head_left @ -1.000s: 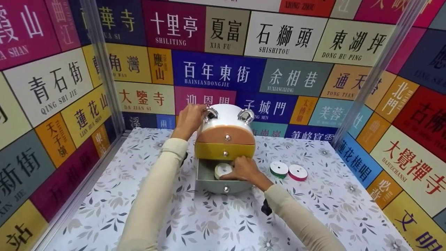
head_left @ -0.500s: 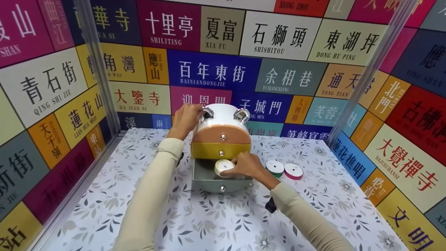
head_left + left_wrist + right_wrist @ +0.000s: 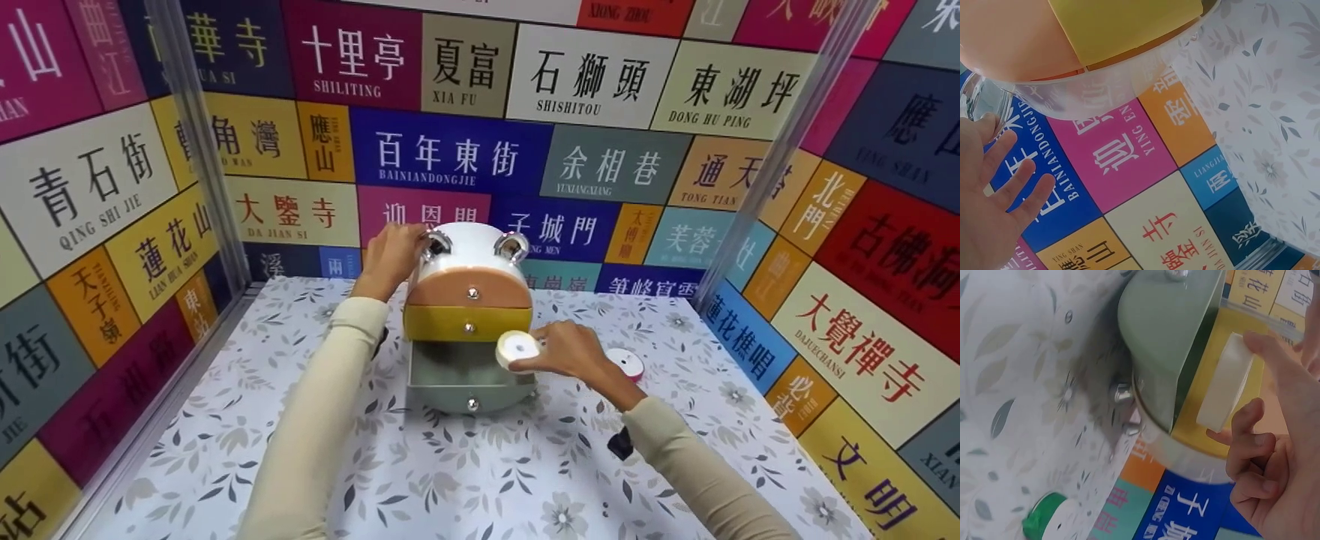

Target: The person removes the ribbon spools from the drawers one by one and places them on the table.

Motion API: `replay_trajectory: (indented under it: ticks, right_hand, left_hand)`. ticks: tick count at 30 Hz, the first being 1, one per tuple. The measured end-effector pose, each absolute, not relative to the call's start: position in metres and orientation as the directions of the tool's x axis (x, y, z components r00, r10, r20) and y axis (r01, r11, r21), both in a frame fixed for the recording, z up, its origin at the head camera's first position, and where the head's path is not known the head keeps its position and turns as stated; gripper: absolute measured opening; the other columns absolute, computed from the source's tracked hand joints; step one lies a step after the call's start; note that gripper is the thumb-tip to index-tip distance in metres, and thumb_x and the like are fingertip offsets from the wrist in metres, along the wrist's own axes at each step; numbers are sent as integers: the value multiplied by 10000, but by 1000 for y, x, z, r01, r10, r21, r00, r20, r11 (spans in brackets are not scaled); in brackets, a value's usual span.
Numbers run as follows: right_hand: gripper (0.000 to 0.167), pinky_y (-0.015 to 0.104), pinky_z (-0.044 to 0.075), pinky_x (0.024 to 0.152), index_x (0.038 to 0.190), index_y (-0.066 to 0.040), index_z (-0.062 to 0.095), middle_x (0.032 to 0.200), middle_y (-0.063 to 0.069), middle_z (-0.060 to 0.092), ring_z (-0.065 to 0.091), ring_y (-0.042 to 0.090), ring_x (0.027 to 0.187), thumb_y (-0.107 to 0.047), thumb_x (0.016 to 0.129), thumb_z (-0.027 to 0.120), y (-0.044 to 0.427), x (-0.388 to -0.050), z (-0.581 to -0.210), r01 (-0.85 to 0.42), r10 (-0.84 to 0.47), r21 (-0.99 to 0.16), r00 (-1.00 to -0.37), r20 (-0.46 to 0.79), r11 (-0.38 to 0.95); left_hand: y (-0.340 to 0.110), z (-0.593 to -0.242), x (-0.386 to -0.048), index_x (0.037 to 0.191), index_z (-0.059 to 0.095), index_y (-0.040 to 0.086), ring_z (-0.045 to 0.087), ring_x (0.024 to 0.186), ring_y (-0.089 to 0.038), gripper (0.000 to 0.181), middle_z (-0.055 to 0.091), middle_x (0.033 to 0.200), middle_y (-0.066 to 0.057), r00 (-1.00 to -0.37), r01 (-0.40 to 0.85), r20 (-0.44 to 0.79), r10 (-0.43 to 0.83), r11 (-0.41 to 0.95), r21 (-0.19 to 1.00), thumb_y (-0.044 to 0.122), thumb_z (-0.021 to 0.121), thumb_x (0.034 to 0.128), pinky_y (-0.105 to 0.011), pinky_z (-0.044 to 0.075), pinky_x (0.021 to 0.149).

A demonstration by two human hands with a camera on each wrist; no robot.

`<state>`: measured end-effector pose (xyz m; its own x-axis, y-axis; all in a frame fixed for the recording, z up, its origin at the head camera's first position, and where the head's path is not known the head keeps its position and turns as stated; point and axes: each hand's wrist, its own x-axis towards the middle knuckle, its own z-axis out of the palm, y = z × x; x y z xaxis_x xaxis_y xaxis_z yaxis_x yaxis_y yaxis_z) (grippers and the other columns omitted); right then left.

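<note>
My right hand (image 3: 574,349) pinches a cream ribbon spool (image 3: 517,350) by its edge, between thumb and fingers. It is above the right side of the pulled-out green bottom drawer (image 3: 472,397). In the right wrist view the spool (image 3: 1225,382) stands on edge before the yellow drawer (image 3: 1207,405). The drawer box (image 3: 471,251) is white, with a peach top drawer, a yellow middle drawer and shiny ears. My left hand (image 3: 394,255) holds its left ear (image 3: 438,244). In the left wrist view three fingers of that hand (image 3: 999,197) stretch away from the ear.
A pink-edged spool (image 3: 626,364) lies on the flowered tabletop right of the box, partly behind my right wrist. The right wrist view shows a green spool (image 3: 1044,517), hidden in the head view. Sign-covered walls (image 3: 465,146) stand close behind and on both sides.
My right hand has lifted the cream spool up out of the bottom drawer and moved it right. The left hand stays at the ear. The view has turned slightly right.
</note>
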<state>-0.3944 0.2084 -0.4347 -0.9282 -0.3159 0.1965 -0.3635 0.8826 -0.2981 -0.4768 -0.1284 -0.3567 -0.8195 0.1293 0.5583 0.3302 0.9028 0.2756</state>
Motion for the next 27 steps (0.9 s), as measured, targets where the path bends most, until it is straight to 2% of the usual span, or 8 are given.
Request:
replay_trajectory:
  ticks: [3,7,11,15,18,23,25,27]
  right_hand:
    - [788,312,476,602,1023,-162,821,771,-44,710,582,141,675,-827,600,816,227,-394,-437,-328,-277,-294,-940,200,898]
    - [731,311,389,531,859,-136,780,594,-51,508,489,148,594,-825,618,808,253,-395,-445,-305,-254,-272,-945,208,913]
    - [690,300,338,479,778,-171,729,562,-82,407,429,125,548,-838,615,797,282,-394,-458,-272,-222,-249,-952,212,930]
    - [683,298,245,461,632,-195,530,570,-81,279,304,113,525,-820,632,803,310,-396,-472,-237,-190,-242,-961,203,941]
    - [673,300,219,456,630,-186,508,552,-76,281,271,112,512,-780,652,823,328,-396,-481,-219,-171,-242,-964,203,945]
    - [653,294,250,454,748,-137,684,549,-61,422,337,114,506,-763,643,838,351,-395,-498,-195,-150,-244,-970,191,950]
    - [658,291,234,462,696,-146,636,553,-69,388,320,112,511,-772,639,833,357,-395,-504,-188,-147,-242,-973,179,952]
    - [682,294,212,473,629,-169,521,564,-72,318,288,113,522,-779,643,825,362,-394,-508,-183,-146,-229,-975,169,956]
  left_hand:
    - [-128,-358,-477,1058,752,168,688,995,-311,130,773,1053,-71,-820,333,556,133,902,274,251,653,1042,-499,585,818]
    - [-128,-358,-476,1054,748,158,685,1006,-323,128,774,1059,-78,-822,331,554,131,902,277,244,654,1041,-510,580,822]
    - [-127,-356,-475,1062,741,155,666,1035,-334,134,771,1086,-78,-832,318,540,127,907,276,248,646,1046,-525,569,839]
    - [-128,-355,-475,1043,741,160,672,1023,-321,127,770,1066,-71,-830,319,543,125,906,280,245,647,1046,-514,571,842]
    - [-128,-355,-475,1044,739,163,666,1015,-319,127,767,1060,-73,-831,323,542,129,904,280,247,644,1047,-510,568,844]
    - [-128,-356,-476,1037,733,162,672,994,-316,132,768,1055,-72,-835,319,535,129,905,280,260,644,1047,-504,572,822]
    - [-128,-357,-477,1037,735,165,679,986,-310,130,768,1046,-68,-836,320,534,128,904,285,259,645,1047,-498,575,815]
    - [-128,-357,-477,1040,734,170,680,983,-300,126,766,1040,-62,-837,322,532,127,900,293,257,643,1049,-492,574,819]
